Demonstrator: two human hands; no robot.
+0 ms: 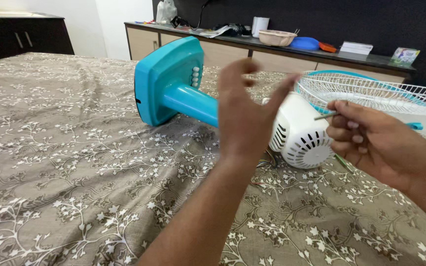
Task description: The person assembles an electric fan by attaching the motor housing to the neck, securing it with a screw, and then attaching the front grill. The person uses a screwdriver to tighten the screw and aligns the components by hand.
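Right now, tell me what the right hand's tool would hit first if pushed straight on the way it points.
Probably the fan's white motor housing. The right hand holds a thin tool pointing left toward it, with the left hand just beyond; depth is unclear.

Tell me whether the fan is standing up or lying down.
Lying down. The fan is on its side on the bed: its blue base faces sideways, and the pole runs level to the white motor housing.

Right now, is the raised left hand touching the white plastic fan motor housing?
Cannot tell. In the head view the left hand overlaps the white motor housing, fingers spread, hiding any contact or gap.
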